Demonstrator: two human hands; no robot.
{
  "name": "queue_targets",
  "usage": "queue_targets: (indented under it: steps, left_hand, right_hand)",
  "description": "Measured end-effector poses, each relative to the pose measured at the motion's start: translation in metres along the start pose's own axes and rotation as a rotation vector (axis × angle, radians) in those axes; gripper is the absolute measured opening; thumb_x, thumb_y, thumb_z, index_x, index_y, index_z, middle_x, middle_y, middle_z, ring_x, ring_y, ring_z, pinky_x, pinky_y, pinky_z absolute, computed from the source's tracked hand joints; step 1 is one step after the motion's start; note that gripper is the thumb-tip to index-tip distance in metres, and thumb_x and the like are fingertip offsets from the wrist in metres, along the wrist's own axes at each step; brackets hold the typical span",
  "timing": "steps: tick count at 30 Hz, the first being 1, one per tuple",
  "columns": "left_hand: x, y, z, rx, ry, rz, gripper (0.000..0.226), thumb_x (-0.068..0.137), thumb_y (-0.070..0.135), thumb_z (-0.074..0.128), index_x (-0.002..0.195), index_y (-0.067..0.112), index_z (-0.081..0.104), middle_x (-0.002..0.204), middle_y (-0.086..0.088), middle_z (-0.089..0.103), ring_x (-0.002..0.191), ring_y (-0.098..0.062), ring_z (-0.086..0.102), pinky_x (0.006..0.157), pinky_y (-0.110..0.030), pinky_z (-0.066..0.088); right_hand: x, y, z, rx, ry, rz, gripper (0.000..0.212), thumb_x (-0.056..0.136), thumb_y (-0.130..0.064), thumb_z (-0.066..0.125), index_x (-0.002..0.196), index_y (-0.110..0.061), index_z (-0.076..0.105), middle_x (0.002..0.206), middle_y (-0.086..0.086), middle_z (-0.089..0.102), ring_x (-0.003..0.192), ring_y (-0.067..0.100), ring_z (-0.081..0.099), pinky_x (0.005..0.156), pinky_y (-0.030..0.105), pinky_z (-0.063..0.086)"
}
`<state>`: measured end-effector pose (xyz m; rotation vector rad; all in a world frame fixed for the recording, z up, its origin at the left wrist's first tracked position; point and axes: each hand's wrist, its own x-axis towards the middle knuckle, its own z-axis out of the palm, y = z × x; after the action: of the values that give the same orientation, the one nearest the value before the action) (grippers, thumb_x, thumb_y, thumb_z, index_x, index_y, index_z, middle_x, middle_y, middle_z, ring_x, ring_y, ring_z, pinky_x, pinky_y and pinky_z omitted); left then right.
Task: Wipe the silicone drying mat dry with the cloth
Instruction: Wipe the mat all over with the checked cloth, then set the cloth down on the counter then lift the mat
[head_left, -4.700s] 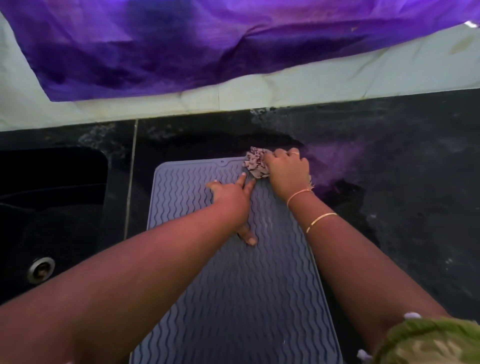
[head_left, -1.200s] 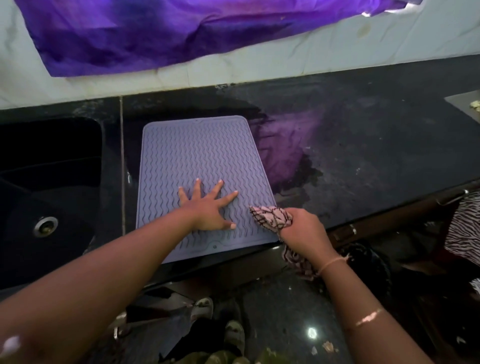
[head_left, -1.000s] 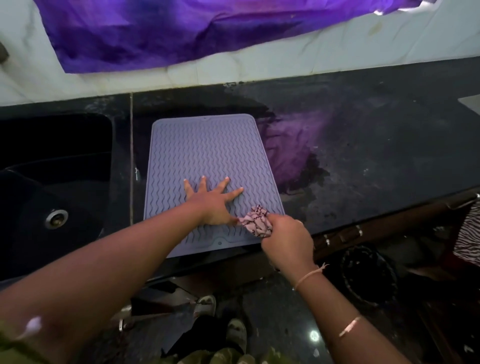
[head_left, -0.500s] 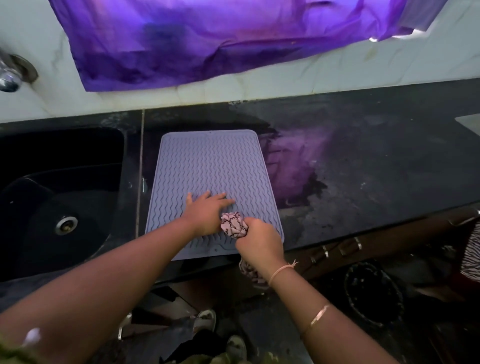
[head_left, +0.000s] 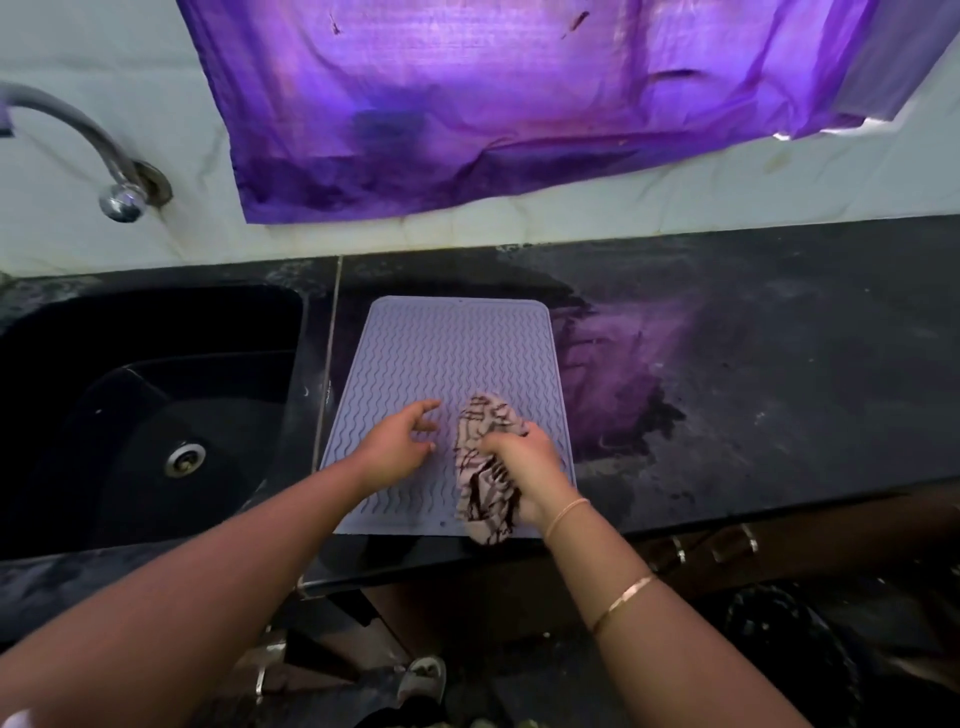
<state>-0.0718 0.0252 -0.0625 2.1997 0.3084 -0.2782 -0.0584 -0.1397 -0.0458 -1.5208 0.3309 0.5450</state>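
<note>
One black sink (head_left: 156, 332) with one drain (head_left: 184, 459) sits under one tap (head_left: 78, 135). Right of it, one grey silicone drying mat (head_left: 452, 353) lies on the dark counter (head_left: 779, 364). The left hand (head_left: 397, 447) rests open-fingered on the mat; the right hand (head_left: 524, 462) grips one patterned cloth (head_left: 485, 467) on the mat's near right part.

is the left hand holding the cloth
No, the cloth is bunched in the right hand; the left hand is empty over the mat.
</note>
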Motion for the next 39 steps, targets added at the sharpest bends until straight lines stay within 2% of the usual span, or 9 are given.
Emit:
queue_targets:
  steps: [6, 10, 13, 17, 22, 24, 28, 34, 39]
  left_hand:
    - [0.0, -0.004, 0.0, 0.396, -0.029, 0.148, 0.054, 0.086, 0.018, 0.066, 0.137, 0.026, 0.047, 0.146, 0.003, 0.039, 0.132, -0.016, 0.038, 0.108, -0.032, 0.029]
    - [0.008, 0.004, 0.003, 0.392, -0.011, 0.155, 0.047, 0.088, 0.025, 0.064, 0.134, 0.026, 0.05, 0.145, 0.003, 0.039, 0.131, -0.015, 0.038, 0.108, -0.031, 0.028]
    - [0.016, 0.02, 0.009, 0.147, 0.007, 0.116, 0.04, 0.09, 0.026, 0.061, 0.129, 0.023, 0.055, 0.138, 0.002, 0.049, 0.127, -0.016, 0.045, 0.107, -0.035, 0.036]
    - [0.026, 0.048, 0.01, -0.352, -0.012, 0.014, 0.035, 0.093, 0.026, 0.057, 0.126, 0.018, 0.055, 0.127, -0.003, 0.058, 0.111, -0.016, 0.056, 0.096, -0.033, 0.045]
    - [0.04, 0.07, 0.003, -0.815, -0.326, -0.218, 0.027, 0.096, 0.032, 0.05, 0.112, 0.013, 0.059, 0.113, -0.009, 0.067, 0.101, -0.024, 0.064, 0.088, -0.037, 0.051]
    - [0.045, 0.074, 0.003, -0.84, -0.399, -0.256, 0.03, 0.097, 0.031, 0.046, 0.113, 0.009, 0.059, 0.112, -0.014, 0.067, 0.103, -0.029, 0.064, 0.092, -0.04, 0.049]
    - [0.061, 0.083, 0.002, -0.847, -0.402, -0.22, 0.02, 0.097, 0.022, 0.044, 0.106, 0.012, 0.059, 0.103, -0.01, 0.068, 0.098, -0.027, 0.065, 0.09, -0.04, 0.048]
    - [0.075, 0.103, 0.021, -0.78, -0.431, -0.205, 0.006, 0.095, 0.01, 0.048, 0.1, 0.013, 0.05, 0.095, -0.008, 0.067, 0.083, -0.023, 0.067, 0.076, -0.037, 0.052]
    - [0.087, 0.119, 0.043, -0.726, -0.374, -0.236, 0.016, 0.095, 0.01, 0.051, 0.11, 0.013, 0.046, 0.105, -0.01, 0.066, 0.09, -0.026, 0.066, 0.083, -0.037, 0.049]
  right_hand:
    - [0.016, -0.03, -0.036, 0.269, 0.089, -0.022, 0.021, 0.077, 0.005, 0.06, 0.097, -0.005, 0.061, 0.088, 0.018, 0.068, 0.075, 0.031, 0.066, 0.075, 0.044, 0.056]
    - [0.02, -0.046, -0.055, 0.334, 0.086, -0.006, 0.03, 0.082, 0.003, 0.057, 0.112, 0.004, 0.058, 0.108, 0.03, 0.063, 0.087, 0.037, 0.064, 0.087, 0.054, 0.051]
    - [0.021, -0.054, -0.06, 0.338, 0.053, 0.037, 0.039, 0.084, -0.002, 0.057, 0.122, 0.006, 0.054, 0.116, 0.029, 0.061, 0.082, 0.034, 0.063, 0.082, 0.046, 0.052]
    - [0.026, -0.06, -0.056, 0.377, -0.022, 0.065, 0.039, 0.086, -0.005, 0.055, 0.123, 0.008, 0.054, 0.122, 0.028, 0.059, 0.097, 0.037, 0.062, 0.084, 0.043, 0.052]
    - [0.035, -0.07, -0.045, 0.432, -0.114, 0.109, 0.035, 0.091, -0.016, 0.046, 0.115, 0.005, 0.059, 0.103, 0.022, 0.068, 0.081, 0.031, 0.067, 0.073, 0.036, 0.054]
    - [0.04, -0.072, -0.047, 0.452, -0.132, 0.127, 0.031, 0.093, -0.017, 0.042, 0.105, 0.004, 0.062, 0.085, 0.019, 0.073, 0.072, 0.028, 0.071, 0.067, 0.034, 0.055]
    - [0.049, -0.078, -0.053, 0.471, -0.091, 0.117, 0.034, 0.095, -0.019, 0.04, 0.108, 0.005, 0.061, 0.079, 0.019, 0.073, 0.067, 0.028, 0.071, 0.066, 0.034, 0.056]
    - [0.061, -0.082, -0.073, 0.379, -0.074, 0.106, 0.043, 0.095, -0.033, 0.044, 0.113, 0.001, 0.061, 0.101, 0.022, 0.067, 0.085, 0.031, 0.066, 0.076, 0.035, 0.053]
    - [0.081, -0.086, -0.106, 0.122, -0.012, 0.119, 0.019, 0.088, -0.006, 0.051, 0.1, 0.004, 0.062, 0.072, 0.017, 0.071, 0.061, 0.026, 0.068, 0.058, 0.03, 0.055]
